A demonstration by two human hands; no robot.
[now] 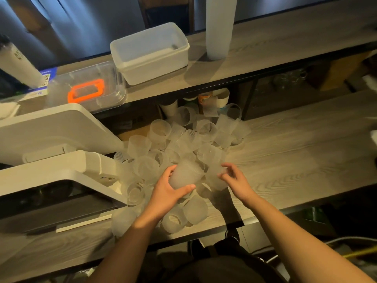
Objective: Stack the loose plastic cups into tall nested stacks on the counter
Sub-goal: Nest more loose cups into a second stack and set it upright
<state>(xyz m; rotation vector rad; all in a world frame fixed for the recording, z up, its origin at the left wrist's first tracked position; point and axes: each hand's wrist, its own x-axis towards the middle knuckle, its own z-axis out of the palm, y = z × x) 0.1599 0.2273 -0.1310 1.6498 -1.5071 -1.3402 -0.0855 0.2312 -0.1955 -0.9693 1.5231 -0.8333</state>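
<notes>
A pale wood-grain tabletop (295, 152) carries a broad heap of loose frosted plastic cups (183, 139), tumbled on their sides beside a white appliance (51, 160) at its left. On the upper shelf (285, 43) stand a tall nested stack (219, 27) and a white tub (151, 54). The left hand (165, 193) grips one frosted cup (185, 176) above the heap, thumb and fingers curled round it. The right hand (237, 178) pinches another cup (216, 178) just beside it.

A pale wood-grain counter (295, 160) carries a heap of loose frosted cups (183, 144).
</notes>
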